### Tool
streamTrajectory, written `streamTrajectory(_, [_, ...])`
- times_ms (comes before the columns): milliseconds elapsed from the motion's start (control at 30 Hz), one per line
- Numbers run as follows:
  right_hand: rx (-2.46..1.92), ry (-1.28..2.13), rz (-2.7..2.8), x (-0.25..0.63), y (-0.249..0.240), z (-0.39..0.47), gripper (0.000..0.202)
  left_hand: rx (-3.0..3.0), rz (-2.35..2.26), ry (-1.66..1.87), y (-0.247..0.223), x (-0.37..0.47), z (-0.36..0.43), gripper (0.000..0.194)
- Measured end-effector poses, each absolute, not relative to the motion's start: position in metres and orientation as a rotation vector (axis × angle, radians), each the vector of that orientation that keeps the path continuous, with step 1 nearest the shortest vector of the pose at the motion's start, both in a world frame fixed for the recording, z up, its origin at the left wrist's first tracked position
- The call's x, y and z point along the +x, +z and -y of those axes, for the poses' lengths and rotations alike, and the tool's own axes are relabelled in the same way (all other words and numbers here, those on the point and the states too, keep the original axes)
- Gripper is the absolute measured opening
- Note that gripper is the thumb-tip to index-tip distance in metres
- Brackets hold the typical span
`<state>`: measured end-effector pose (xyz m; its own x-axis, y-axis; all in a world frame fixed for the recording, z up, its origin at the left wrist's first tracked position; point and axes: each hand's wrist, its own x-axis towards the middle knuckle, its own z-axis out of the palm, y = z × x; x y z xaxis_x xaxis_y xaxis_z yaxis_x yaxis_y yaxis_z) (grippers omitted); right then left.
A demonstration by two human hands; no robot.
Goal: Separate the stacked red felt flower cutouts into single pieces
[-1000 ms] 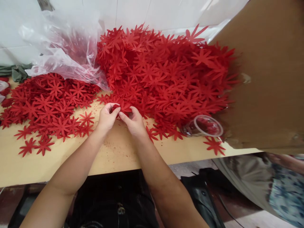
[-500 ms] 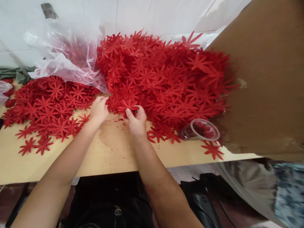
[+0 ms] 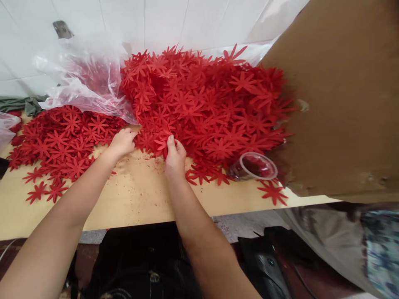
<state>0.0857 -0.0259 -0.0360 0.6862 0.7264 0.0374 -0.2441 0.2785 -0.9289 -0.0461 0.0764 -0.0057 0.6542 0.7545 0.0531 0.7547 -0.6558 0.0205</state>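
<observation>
A big heap of red star-shaped flower cutouts (image 3: 205, 99) covers the back of the tan table (image 3: 137, 199). My right hand (image 3: 174, 155) pinches a red cutout (image 3: 162, 143) at the heap's front edge. My left hand (image 3: 122, 142) is curled, its knuckles resting on the table between the big heap and a flatter spread of red cutouts (image 3: 59, 143) on the left. Whether the left fingers grip a cutout is hidden.
A crumpled clear plastic bag (image 3: 84, 79) lies at the back left. A clear plastic cup (image 3: 254, 166) lies on its side at the heap's right. A large brown cardboard sheet (image 3: 339, 95) fills the right. Another person's patterned clothing (image 3: 374, 245) shows at lower right.
My two hands, which worked one cutout together, have parted. The left hand moved left toward the flat spread; the right hand went back to the heap's edge.
</observation>
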Motion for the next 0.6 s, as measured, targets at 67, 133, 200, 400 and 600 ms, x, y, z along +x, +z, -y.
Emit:
streamTrajectory(67, [-1.046,0.709,0.479,0.087,-0.036,0.025,0.036,-2.803,1.312,-0.126,-0.005,-0.046,-0.074,0.041])
streamTrajectory(133, [-0.975,0.726,0.429,0.088,-0.038,0.022,0.035,-2.760,1.312,-0.176,-0.003,-0.045,-0.072,0.039])
streamTrajectory(200, [-0.930,0.746,0.384,0.091,-0.039,0.020,0.033,-2.726,1.312,-0.250,0.003,-0.045,-0.070,0.039])
streamTrajectory(400, [-0.923,0.816,0.392,0.096,-0.042,0.019,0.031,-2.717,1.398,-0.590,0.037,-0.056,-0.063,0.043])
streamTrajectory(600, [-0.937,0.829,0.447,0.091,-0.037,0.023,0.038,-2.809,1.754,-0.686,0.046,-0.102,-0.047,0.039])
